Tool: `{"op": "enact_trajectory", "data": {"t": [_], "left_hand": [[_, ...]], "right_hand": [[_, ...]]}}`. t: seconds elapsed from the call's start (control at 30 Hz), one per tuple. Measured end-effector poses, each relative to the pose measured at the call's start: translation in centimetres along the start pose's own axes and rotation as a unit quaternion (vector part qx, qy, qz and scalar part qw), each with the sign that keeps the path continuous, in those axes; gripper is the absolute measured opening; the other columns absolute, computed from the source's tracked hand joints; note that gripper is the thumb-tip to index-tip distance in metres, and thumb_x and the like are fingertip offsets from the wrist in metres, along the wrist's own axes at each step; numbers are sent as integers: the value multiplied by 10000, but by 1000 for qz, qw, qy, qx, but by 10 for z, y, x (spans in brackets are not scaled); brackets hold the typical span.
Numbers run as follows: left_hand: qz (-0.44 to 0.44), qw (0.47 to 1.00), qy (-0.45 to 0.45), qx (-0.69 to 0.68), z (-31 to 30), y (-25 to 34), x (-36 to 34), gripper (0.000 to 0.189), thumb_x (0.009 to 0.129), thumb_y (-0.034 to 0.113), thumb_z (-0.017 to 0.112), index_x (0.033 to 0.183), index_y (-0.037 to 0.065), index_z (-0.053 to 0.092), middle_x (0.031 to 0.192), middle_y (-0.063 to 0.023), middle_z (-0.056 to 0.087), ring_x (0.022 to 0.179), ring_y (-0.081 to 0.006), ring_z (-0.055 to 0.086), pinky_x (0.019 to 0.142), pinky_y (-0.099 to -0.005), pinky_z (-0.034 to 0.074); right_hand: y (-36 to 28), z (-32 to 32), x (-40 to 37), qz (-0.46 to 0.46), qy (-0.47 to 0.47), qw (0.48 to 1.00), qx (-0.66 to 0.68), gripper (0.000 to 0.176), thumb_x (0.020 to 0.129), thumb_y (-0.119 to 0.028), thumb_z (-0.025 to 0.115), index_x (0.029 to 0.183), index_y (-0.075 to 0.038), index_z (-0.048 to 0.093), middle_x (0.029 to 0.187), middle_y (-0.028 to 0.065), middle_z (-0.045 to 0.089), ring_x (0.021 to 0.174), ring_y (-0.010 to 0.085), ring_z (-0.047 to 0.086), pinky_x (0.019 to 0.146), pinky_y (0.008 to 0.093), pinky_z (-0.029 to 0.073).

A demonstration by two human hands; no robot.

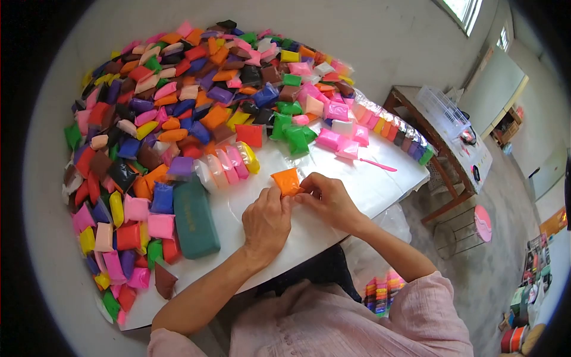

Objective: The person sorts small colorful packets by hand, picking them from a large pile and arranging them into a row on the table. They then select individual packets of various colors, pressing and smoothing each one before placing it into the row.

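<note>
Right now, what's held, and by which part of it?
One orange packet: the fingers of both hands, left and right, are at its near edge, close together.

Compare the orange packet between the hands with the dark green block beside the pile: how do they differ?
The orange packet is much smaller than the dark green block. The packet has shiny, crinkled clear wrapping, while the block looks duller and firmer-edged. The left hand and right hand pinch the packet; neither touches the block. Both are at the same white-topped table.
</note>
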State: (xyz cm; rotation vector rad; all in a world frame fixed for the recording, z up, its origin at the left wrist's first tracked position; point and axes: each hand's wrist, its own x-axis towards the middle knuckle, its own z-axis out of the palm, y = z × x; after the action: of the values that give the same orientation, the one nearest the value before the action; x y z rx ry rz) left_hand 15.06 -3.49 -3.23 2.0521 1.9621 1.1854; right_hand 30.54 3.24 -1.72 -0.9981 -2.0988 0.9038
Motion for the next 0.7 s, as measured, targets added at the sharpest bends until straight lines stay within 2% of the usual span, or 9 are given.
{"op": "enact_trajectory", "data": {"t": [0.1, 0.2, 0.3, 0.47, 0.67, 0.7], "left_hand": [[4, 1000, -22, -5, -4, 1, 0, 189, 899, 152, 560, 991, -13, 552, 871, -185, 611, 751, -374, 619, 667, -475, 485], [34, 999, -17, -16, -1, -1, 1, 164, 900, 145, 561, 969, -3, 556, 864, -182, 610, 732, -383, 612, 660, -483, 479], [50, 998, -37, -23, -6, -4, 3, 139, 900, 127, 560, 951, -3, 554, 866, -189, 603, 736, -400, 598, 654, -483, 470], [72, 993, -85, -25, -14, -8, 10, 108, 898, 90, 560, 935, -11, 552, 854, -201, 586, 757, -417, 579, 644, -467, 458], [169, 983, -67, -4, -12, -14, 15, 91, 849, 55, 595, 898, 5, 537, 803, -174, 575, 672, -378, 592, 577, -442, 476], [157, 986, -65, -6, -10, -13, 14, 83, 841, 44, 595, 887, -1, 542, 792, -181, 573, 669, -383, 586, 580, -445, 470]], "right_hand": [[11, 3, -2, -91, 41, 991, -93, 144, 824, -104, 695, 915, -10, 634, 748, 86, 643, 611, 172, 595, 593, 299, 484], [17, 3, -2, -133, 61, 986, -86, 113, 808, -96, 687, 874, -26, 628, 749, 118, 633, 635, 261, 620, 600, 341, 493], [17, 3, -1, -145, 66, 983, -88, 95, 809, -90, 672, 848, -26, 614, 779, 131, 641, 680, 307, 634, 618, 367, 498], [18, 5, -4, -160, 82, 978, -105, 97, 822, -99, 658, 862, -42, 590, 795, 119, 611, 701, 315, 613, 628, 391, 484], [21, 3, -5, -159, 76, 978, -112, 113, 831, -110, 640, 841, -43, 549, 771, 115, 592, 682, 313, 602, 601, 407, 469], [20, 3, -6, -161, 75, 977, -120, 116, 831, -109, 637, 836, -44, 541, 765, 114, 589, 678, 313, 602, 596, 411, 467]]}}
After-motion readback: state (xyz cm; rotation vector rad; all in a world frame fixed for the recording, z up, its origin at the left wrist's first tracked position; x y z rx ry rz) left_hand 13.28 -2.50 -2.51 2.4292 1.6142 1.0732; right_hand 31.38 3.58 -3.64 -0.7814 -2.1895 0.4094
